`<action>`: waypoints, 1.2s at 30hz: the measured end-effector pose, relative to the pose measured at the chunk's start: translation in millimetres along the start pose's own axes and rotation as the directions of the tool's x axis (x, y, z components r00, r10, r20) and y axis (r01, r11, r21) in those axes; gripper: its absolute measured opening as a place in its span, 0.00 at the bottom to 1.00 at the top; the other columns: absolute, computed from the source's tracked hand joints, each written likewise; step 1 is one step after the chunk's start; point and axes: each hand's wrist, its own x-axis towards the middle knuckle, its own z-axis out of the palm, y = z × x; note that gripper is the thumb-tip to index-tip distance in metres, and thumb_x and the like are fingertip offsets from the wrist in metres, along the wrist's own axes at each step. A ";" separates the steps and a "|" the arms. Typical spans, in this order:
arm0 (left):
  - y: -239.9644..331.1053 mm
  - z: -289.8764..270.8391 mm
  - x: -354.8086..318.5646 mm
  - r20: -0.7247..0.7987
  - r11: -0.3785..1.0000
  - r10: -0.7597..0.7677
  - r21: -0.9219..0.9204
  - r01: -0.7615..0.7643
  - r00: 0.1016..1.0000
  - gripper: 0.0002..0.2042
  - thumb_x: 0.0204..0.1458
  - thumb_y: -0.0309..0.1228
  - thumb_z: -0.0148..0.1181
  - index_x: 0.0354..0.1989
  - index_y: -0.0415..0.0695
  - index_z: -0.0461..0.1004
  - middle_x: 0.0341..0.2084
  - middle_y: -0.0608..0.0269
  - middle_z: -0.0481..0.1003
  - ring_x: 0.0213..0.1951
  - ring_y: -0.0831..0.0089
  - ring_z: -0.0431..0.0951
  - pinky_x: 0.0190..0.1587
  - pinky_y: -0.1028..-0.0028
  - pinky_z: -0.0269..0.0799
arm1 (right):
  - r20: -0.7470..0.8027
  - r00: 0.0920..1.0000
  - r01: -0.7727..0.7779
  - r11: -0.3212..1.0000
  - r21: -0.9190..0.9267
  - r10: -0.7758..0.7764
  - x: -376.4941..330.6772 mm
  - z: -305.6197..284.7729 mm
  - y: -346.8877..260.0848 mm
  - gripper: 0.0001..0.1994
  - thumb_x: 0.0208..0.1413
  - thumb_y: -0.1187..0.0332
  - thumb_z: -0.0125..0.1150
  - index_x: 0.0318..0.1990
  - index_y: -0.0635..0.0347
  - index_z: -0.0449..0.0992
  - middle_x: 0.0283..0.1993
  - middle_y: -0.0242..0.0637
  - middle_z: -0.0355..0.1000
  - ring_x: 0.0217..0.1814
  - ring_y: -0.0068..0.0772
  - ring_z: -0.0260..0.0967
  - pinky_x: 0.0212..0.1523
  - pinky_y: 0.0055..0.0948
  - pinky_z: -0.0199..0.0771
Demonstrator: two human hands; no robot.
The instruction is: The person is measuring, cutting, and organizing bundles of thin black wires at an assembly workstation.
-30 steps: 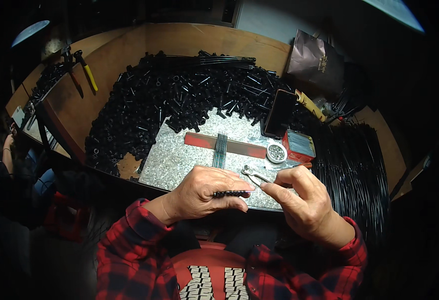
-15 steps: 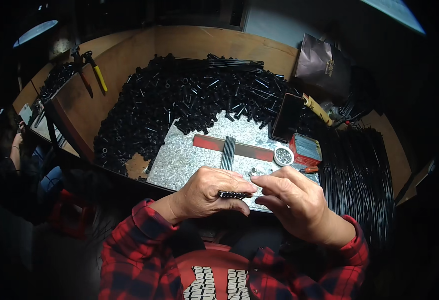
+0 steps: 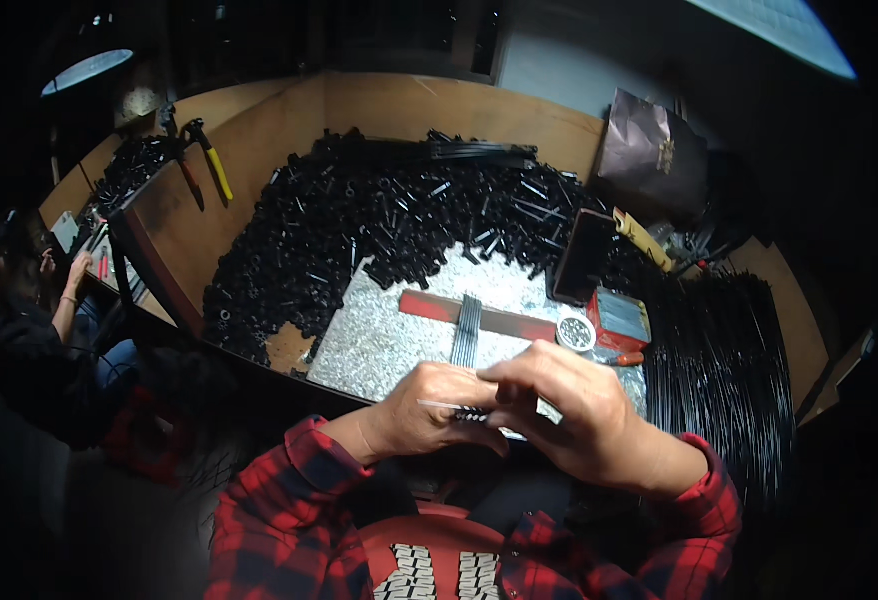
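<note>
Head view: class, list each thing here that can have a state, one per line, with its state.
Left hand: closed around a small black ridged piece and a thin metal rod.
Right hand: fingertips pinched on the same piece, meeting the left hand.
Thin metal rod: held level, tip sticking out to the left.
Round tin: open, lying on the speckled mat.
Black parts: heaped loose on the bench.
Pliers: lying unused, handles apart.

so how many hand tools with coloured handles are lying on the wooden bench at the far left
2: the yellow-handled pliers lie at the bench's far left corner, and the red-handled tool lies just left of them, nearly parallel. Others may be hidden in the dark clutter nearby.
</note>
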 end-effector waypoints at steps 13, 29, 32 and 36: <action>-73.2 22.4 -76.5 0.459 0.694 -0.365 0.714 -0.091 0.810 0.43 0.39 0.56 0.63 0.62 0.42 0.60 0.65 0.55 0.54 0.67 0.56 0.50 0.65 0.55 0.51 | 0.028 0.999 -0.025 0.989 -0.146 0.030 -6.0 -0.3 8.4 0.09 0.44 0.79 0.66 0.35 0.63 0.74 0.31 0.38 0.72 0.31 0.34 0.71 0.29 0.29 0.71; -12.7 7.4 9.2 0.263 0.910 -0.228 0.399 0.109 0.938 0.20 0.47 0.42 0.65 0.42 0.41 0.73 0.34 0.55 0.77 0.37 0.56 0.77 0.39 0.65 0.72 | -0.254 0.957 0.071 0.961 -0.268 -0.142 32.4 -126.0 -47.4 0.04 0.50 0.73 0.62 0.31 0.62 0.74 0.28 0.33 0.63 0.27 0.18 0.59 0.24 0.19 0.56; 0.9 -5.9 16.7 0.219 0.923 -0.250 0.349 0.163 0.943 0.15 0.49 0.38 0.66 0.39 0.40 0.76 0.30 0.53 0.78 0.31 0.59 0.80 0.33 0.70 0.75 | -0.341 0.938 0.015 0.989 -0.145 -0.064 41.7 -135.4 -37.9 0.05 0.52 0.75 0.59 0.37 0.63 0.75 0.34 0.37 0.67 0.29 0.19 0.61 0.26 0.19 0.59; 11.4 -4.2 53.2 0.250 0.925 -0.381 0.085 0.371 0.890 0.08 0.51 0.29 0.63 0.36 0.37 0.77 0.26 0.61 0.78 0.27 0.76 0.78 0.32 0.77 0.72 | -0.423 0.888 0.014 0.930 -0.367 -0.181 12.8 -134.7 -38.5 0.09 0.54 0.76 0.56 0.42 0.65 0.74 0.40 0.41 0.69 0.33 0.22 0.65 0.31 0.20 0.64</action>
